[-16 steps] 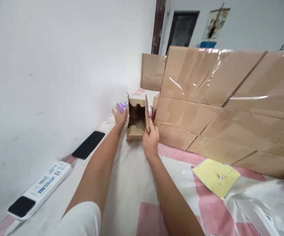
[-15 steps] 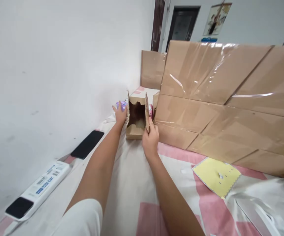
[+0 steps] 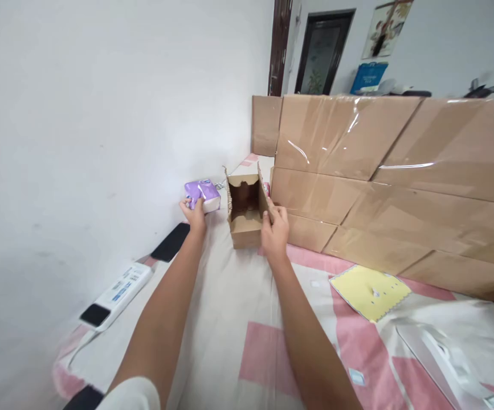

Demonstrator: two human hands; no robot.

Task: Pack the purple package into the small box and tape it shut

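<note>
A small cardboard box (image 3: pixel 247 239) lies on the bed cover with its open end facing me and its dark inside showing. My right hand (image 3: pixel 275 230) pinches the box's right flap between thumb and fingers. To the left of the box, my left hand (image 3: pixel 194 216) grips a purple plastic-wrapped pack (image 3: pixel 201 191), which looks like tissues, with the thumb on its near side. Whether the pack is lifted off the bed I cannot tell. A bit of something pink (image 3: pixel 266 188) shows behind the box's right flap, mostly hidden.
A large taped cardboard wall (image 3: pixel 349 193) stands to the right, and a white wall (image 3: pixel 101 114) rises on the left. Along the left edge lie a black phone-like slab (image 3: pixel 170 242) and a white power strip (image 3: pixel 121 290). A yellow sheet (image 3: pixel 370 290) rests at right.
My left hand has left the box's left side, moved leftward and closed on the purple pack. My right hand keeps hold of the right flap. The view has shifted slightly.
</note>
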